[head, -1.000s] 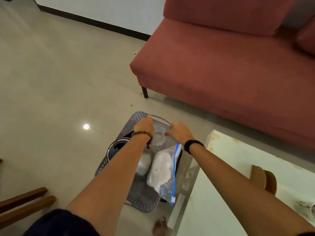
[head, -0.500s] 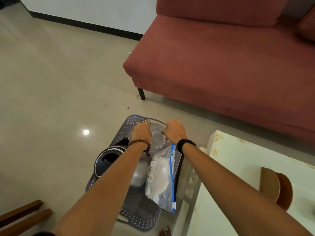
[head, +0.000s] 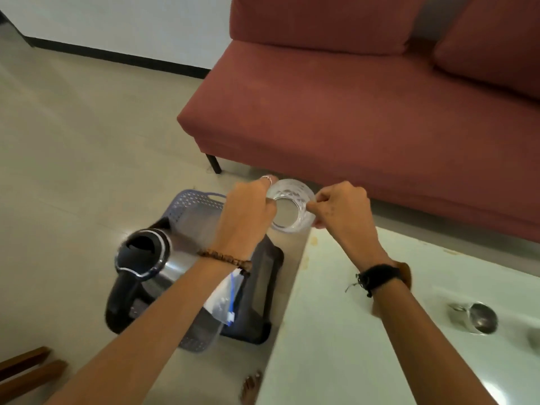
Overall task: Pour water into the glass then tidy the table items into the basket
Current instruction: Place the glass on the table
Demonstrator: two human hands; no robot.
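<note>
Head view: clear glass (head: pixel 291 206) held up between both hands, over the floor gap btwn basket (head: pixel 195 203) and bench (head: pixel 350 331) corner. Left hand (head: pixel 248 209) grips its left rim/wall, right hand (head: pixel 340 207) pinches the right rim w/ fingertips. Glass looks rigid, smooth, prob slippery and fragile; safest hold is around the wall, not the rim. Kettle (head: pixel 146 267) and zip bag (head: pixel 226 299) sit in basket.

Both hands (head: pixel 292 211) around glass (head: pixel 290 208)

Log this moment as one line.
both hands hold glass above table corner | kettle, bag in basket
</note>
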